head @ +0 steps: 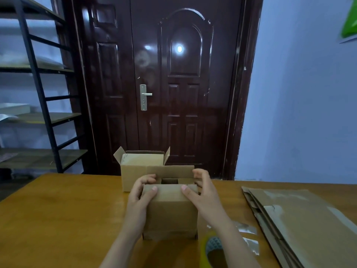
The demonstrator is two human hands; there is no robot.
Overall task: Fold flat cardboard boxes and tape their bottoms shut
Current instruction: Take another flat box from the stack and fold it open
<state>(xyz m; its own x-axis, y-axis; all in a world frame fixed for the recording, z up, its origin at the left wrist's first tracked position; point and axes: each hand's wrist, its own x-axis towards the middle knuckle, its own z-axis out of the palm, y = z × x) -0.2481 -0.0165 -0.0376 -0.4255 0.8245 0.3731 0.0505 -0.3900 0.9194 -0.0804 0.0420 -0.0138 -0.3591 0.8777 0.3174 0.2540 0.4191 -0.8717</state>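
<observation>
A small brown cardboard box (170, 215) stands on the wooden table (58, 219) in front of me, its upper flaps partly folded inward with a dark gap between them. My left hand (141, 192) grips its left top edge, thumb pressing on the near flap. My right hand (202, 190) grips the right top edge, thumb on the same flap and fingers around the far flap. A roll of tape (210, 250) with a yellowish rim lies near my right forearm, partly hidden by it.
A second box (135, 171) with open top flaps stands just behind the first. A stack of flat cardboard sheets (301, 223) lies at the right. Clear tape strips (249, 229) are stuck on the table. A dark door and a metal shelf stand beyond.
</observation>
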